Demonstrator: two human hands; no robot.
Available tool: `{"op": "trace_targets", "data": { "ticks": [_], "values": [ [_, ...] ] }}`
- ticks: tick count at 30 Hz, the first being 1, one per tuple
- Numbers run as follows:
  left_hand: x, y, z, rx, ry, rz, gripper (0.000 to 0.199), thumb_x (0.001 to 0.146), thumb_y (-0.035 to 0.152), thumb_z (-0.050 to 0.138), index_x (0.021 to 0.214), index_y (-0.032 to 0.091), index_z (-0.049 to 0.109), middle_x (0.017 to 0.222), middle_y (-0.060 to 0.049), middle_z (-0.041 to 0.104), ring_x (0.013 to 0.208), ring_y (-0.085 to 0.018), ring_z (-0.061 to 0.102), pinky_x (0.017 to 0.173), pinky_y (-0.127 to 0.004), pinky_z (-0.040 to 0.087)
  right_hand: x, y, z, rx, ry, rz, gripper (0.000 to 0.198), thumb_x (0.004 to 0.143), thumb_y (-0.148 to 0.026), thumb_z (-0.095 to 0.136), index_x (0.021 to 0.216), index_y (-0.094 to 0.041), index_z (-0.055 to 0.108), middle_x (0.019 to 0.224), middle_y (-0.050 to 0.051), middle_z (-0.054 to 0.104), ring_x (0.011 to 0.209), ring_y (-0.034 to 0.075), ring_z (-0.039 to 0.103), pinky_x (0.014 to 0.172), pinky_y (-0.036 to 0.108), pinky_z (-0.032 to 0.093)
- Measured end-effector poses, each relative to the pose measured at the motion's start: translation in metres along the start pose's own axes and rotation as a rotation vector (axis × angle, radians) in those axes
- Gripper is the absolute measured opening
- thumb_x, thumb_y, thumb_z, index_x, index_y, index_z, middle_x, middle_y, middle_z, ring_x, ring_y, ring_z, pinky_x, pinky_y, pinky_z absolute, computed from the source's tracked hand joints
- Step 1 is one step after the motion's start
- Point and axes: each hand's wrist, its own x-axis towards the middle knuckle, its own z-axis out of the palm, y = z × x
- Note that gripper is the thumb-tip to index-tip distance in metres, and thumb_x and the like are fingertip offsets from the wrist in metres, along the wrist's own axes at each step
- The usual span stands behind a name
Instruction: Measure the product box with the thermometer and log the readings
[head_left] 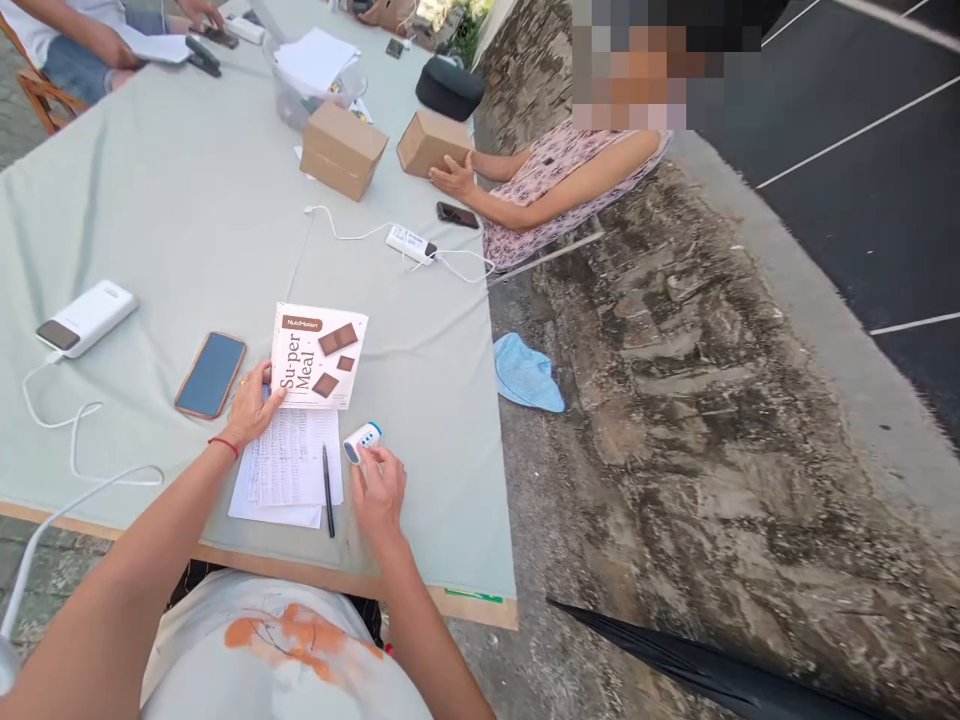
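Note:
My left hand point(253, 403) grips the lower left edge of a white packet point(321, 357), printed "NutriMotion Su-per Meal" with brown chocolate pieces. The packet covers the top of some written paper sheets point(289, 470). A black pen point(328, 490) lies across the sheets' right side. To the right, my right hand point(380, 487) has its fingers closed at the lower end of a small white device point(363, 441) with blue trim and blue buttons. I cannot tell whether the device is lifted off the cloth. A phone point(211, 374) in an orange-brown case lies left of my left hand.
A white power bank point(88, 318) with a cable lies at the left. Across the table, a person's hands point(456, 178) hold a cardboard box point(433, 142) beside another box point(343, 148). A clear tub point(289, 100) holds papers. A blue cloth point(527, 372) lies beyond the table's right edge.

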Motion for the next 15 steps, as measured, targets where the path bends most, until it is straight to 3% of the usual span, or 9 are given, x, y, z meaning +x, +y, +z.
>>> {"op": "trace_targets", "data": {
  "ticks": [2, 4, 7, 11, 15],
  "values": [
    [-0.001, 0.002, -0.001, -0.005, -0.004, -0.009, 0.072, 0.098, 0.062, 0.045, 0.149, 0.011, 0.049, 0.125, -0.021, 0.071, 0.126, -0.041, 0.060, 0.108, -0.059, 0.048, 0.002, 0.013, -0.004, -0.065, -0.020, 0.128, 0.040, 0.097, -0.038, 0.060, 0.133, -0.021, 0.068, 0.124, 0.019, 0.067, 0.116, 0.034, 0.064, 0.096, 0.053, 0.056],
    [-0.001, 0.003, -0.001, -0.006, -0.006, -0.014, 0.071, 0.098, 0.062, 0.045, 0.148, 0.013, 0.050, 0.124, -0.020, 0.071, 0.124, -0.041, 0.060, 0.107, -0.057, 0.049, 0.006, 0.025, -0.006, -0.060, -0.137, 0.239, 0.047, 0.090, -0.047, 0.067, 0.129, -0.020, 0.069, 0.120, 0.018, 0.069, 0.112, 0.036, 0.065, 0.091, 0.051, 0.057],
    [-0.001, 0.004, -0.001, -0.002, -0.009, -0.016, 0.070, 0.097, 0.062, 0.045, 0.149, 0.014, 0.050, 0.124, -0.019, 0.072, 0.124, -0.041, 0.061, 0.106, -0.057, 0.049, 0.016, 0.027, -0.009, 0.109, -0.234, 0.399, 0.041, 0.082, -0.049, 0.072, 0.114, -0.023, 0.073, 0.109, 0.013, 0.071, 0.098, 0.031, 0.069, 0.080, 0.042, 0.057],
    [0.000, 0.003, -0.001, 0.006, -0.011, -0.024, 0.072, 0.098, 0.064, 0.043, 0.149, 0.013, 0.049, 0.124, -0.020, 0.072, 0.126, -0.042, 0.060, 0.107, -0.059, 0.048, 0.041, -0.003, -0.010, 0.552, -0.189, 0.554, 0.044, 0.073, -0.056, 0.074, 0.101, -0.021, 0.073, 0.096, 0.007, 0.073, 0.086, 0.024, 0.067, 0.075, 0.036, 0.055],
    [0.001, 0.002, -0.001, 0.004, 0.000, -0.006, 0.072, 0.098, 0.066, 0.042, 0.148, 0.014, 0.050, 0.124, -0.019, 0.073, 0.125, -0.042, 0.061, 0.108, -0.058, 0.049, 0.068, -0.045, -0.003, 0.953, -0.274, 0.639, 0.045, 0.072, -0.062, 0.073, 0.089, -0.020, 0.071, 0.069, -0.002, 0.062, 0.065, 0.016, 0.054, 0.064, 0.030, 0.047]
  ]
}}
